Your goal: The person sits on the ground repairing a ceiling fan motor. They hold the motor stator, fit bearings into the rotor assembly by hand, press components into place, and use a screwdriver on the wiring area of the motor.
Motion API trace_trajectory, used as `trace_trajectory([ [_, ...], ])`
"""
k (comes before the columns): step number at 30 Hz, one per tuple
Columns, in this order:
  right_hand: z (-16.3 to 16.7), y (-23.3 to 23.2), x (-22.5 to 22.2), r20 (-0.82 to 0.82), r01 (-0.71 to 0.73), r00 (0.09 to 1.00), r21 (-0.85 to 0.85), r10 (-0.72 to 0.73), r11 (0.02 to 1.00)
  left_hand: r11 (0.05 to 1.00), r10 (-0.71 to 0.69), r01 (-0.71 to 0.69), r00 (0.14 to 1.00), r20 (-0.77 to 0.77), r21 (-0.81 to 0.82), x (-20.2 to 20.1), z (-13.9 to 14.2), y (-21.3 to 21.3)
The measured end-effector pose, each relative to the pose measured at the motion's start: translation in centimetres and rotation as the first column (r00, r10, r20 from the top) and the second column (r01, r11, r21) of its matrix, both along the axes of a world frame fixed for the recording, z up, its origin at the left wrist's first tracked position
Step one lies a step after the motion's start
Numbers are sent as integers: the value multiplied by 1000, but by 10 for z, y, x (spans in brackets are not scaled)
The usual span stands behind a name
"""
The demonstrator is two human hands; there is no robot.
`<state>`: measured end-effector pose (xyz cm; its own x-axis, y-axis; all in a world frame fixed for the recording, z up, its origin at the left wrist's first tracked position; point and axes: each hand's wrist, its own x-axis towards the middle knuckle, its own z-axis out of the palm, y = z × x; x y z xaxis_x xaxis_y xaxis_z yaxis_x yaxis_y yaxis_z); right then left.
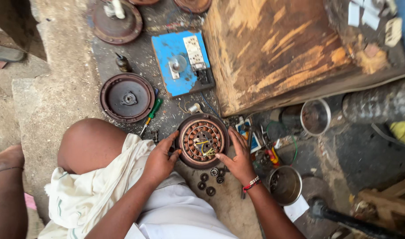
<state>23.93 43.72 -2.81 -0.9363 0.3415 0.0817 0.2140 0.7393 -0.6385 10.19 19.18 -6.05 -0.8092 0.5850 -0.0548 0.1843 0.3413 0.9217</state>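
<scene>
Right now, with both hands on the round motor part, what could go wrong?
The loose yellow wires stick up from the motor part; the right hand, whose fingers reach over the rim, might snag or bend them. The small bearings lie loose on the ground just below it and could be knocked away or lost in the dirt. The left hand grips only the edge, so the part may tilt.

My forearms are bare, no sleeves reaching the wrists. A beaded band (251,183), red and white, circles my right wrist. My left hand (159,160) and right hand (239,160) carry no rings. A white cloth garment (167,212), creased, covers my lap.
</scene>
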Motion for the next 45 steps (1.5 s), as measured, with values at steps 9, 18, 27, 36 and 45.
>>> trace_trajectory([
  [9,-6,5,-38,145,267,964,-577,-225,772,985,76,-26,951,298,-169,-17,-19,10],
  [18,9,-16,-39,314,472,881,-623,-353,623,993,80,-60,976,200,-106,-19,-13,11],
  [27,9,-8,-42,298,453,892,-606,-341,654,977,76,8,920,384,-211,-24,-5,10],
  [36,4,-2,-51,191,348,934,-668,-301,658,997,55,-21,850,524,-71,-25,-3,8],
  [45,-2,16,-50,-43,274,945,-432,-323,859,938,344,-345,925,161,-26,-59,12,4],
])
